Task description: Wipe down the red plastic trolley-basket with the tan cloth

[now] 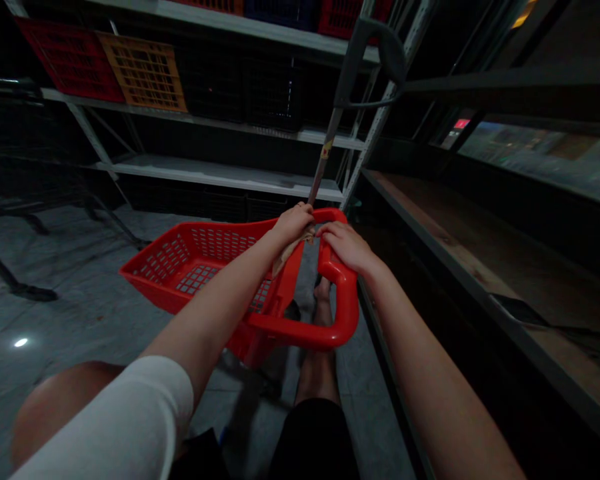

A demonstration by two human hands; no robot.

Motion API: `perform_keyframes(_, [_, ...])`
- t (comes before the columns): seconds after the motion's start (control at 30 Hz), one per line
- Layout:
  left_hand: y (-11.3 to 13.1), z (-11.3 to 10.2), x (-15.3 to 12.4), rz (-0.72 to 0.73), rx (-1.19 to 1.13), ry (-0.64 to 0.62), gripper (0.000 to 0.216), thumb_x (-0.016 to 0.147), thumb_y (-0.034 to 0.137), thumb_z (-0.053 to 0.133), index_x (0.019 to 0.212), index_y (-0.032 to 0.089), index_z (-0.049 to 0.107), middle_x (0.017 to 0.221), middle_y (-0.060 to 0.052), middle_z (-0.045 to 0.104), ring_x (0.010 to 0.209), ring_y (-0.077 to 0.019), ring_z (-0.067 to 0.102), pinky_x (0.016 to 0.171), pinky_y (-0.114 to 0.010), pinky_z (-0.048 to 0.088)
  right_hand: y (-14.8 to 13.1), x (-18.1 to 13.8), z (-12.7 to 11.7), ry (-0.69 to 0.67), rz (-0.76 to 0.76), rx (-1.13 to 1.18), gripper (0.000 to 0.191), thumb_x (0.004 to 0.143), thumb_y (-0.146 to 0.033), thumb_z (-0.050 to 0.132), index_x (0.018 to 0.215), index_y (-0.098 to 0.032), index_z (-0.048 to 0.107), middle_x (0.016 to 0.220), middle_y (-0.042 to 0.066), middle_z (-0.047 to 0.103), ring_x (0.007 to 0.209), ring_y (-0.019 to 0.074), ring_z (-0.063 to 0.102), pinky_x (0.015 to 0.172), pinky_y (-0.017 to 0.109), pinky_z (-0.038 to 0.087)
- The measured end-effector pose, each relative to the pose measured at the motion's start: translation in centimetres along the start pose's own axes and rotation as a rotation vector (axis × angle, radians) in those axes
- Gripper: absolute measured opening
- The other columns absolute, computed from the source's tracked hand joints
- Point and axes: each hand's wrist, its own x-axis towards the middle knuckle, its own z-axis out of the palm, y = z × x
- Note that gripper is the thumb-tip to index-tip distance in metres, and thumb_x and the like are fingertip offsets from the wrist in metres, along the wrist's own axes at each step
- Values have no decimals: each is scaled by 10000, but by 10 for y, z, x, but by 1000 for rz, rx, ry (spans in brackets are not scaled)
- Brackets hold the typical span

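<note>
A red plastic shopping trolley basket (155, 273) with slotted sides stands before me, tilted in view. Its thick red loop handle (347, 300) comes toward me, and a metal pole with a dark grey grip (347, 77) rises at its far side. My left hand (295, 223) is closed at the foot of the pole, on a crumpled tan cloth or paper (283, 258) that hangs over the basket's near edge. Over the handle's upper right part lies my right hand (347, 245), fingers curled, their tips near the tan piece. Its underside is hidden.
White metal shelving (220, 175) behind the basket bears a red crate (70, 60), a yellow crate (143, 70) and dark crates. At right runs a long wooden ledge (440, 233) with a dark flat device (517, 310). Dark metal legs (15, 283) stand at left.
</note>
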Motion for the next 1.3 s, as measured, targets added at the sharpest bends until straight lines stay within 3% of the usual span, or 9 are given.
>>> perform_keyframes(0.13, [10, 0, -23, 23, -91, -61, 321, 823, 34, 541, 992, 153, 787, 1141, -89, 770, 1129, -210, 675, 1080, -339, 510, -3, 2, 1, 0, -6, -5, 328, 960, -206, 423, 1071, -213, 731, 1239, 91, 712, 1224, 236, 628, 1128, 372, 427])
perform_keyframes(0.27, [28, -7, -81, 61, -205, -53, 429, 805, -11, 462, 1029, 171, 779, 1240, -73, 751, 1201, -180, 671, 1116, -340, 499, -10, 2, 1, -9, -1, -3, 345, 964, -187, 423, 1097, -169, 741, 1261, 119, 716, 1233, 247, 632, 1118, 363, 431])
perform_keyframes(0.37, [47, -22, -132, 162, -445, -35, 413, 869, 30, 426, 1043, 176, 772, 1171, -89, 746, 1165, -190, 678, 1097, -364, 507, -16, 1, 1, -18, -1, 3, 346, 973, -184, 423, 1103, -168, 743, 1277, 114, 722, 1239, 243, 634, 1126, 357, 428])
perform_keyframes(0.5, [66, -43, -170, 298, -535, -164, 360, 923, 80, 428, 1025, 191, 755, 1090, -84, 732, 1116, -200, 667, 1065, -366, 507, -20, -1, 5, -16, -42, 21, 322, 973, -187, 436, 1068, -175, 743, 1259, 107, 731, 1216, 234, 643, 1119, 349, 436])
perform_keyframes(0.67, [53, -44, -150, 244, -410, -174, 284, 919, 97, 460, 993, 166, 726, 1079, -95, 712, 1042, -201, 667, 995, -347, 529, -22, 1, 11, -2, -84, 77, 290, 950, -177, 462, 1052, -206, 732, 1216, 76, 743, 1157, 212, 663, 1076, 333, 459])
perform_keyframes(0.8, [16, -28, -106, 181, -327, -147, 276, 893, 84, 489, 990, 170, 732, 1118, -86, 723, 1072, -200, 672, 1023, -355, 518, -21, 2, 13, 5, -125, 123, 262, 949, -223, 472, 1004, -219, 728, 1148, 62, 751, 1105, 223, 663, 1050, 348, 465])
perform_keyframes(1.03, [-51, -5, -26, 211, -199, -111, 282, 852, 68, 528, 984, 158, 760, 1116, -82, 760, 1096, -207, 680, 1053, -362, 500, -20, 9, 14, 15, -101, 147, 271, 933, -247, 467, 990, -240, 732, 1143, 49, 739, 1131, 248, 642, 1076, 386, 456])
perform_keyframes(1.17, [-59, -4, -24, 173, -188, -49, 267, 862, 85, 541, 987, 135, 771, 1130, -107, 771, 1112, -212, 685, 1059, -363, 496, -20, 20, 18, 40, -96, 169, 274, 909, -229, 468, 960, -227, 737, 1121, 59, 740, 1105, 255, 649, 1058, 398, 458])
perform_keyframes(1.3, [-45, -14, -52, 105, -281, 5, 290, 861, 75, 531, 976, 146, 787, 1090, -84, 789, 1058, -190, 711, 1021, -351, 530, -27, 26, 22, 44, -89, 183, 285, 896, -231, 476, 964, -205, 752, 1108, 68, 749, 1074, 247, 658, 1039, 391, 463])
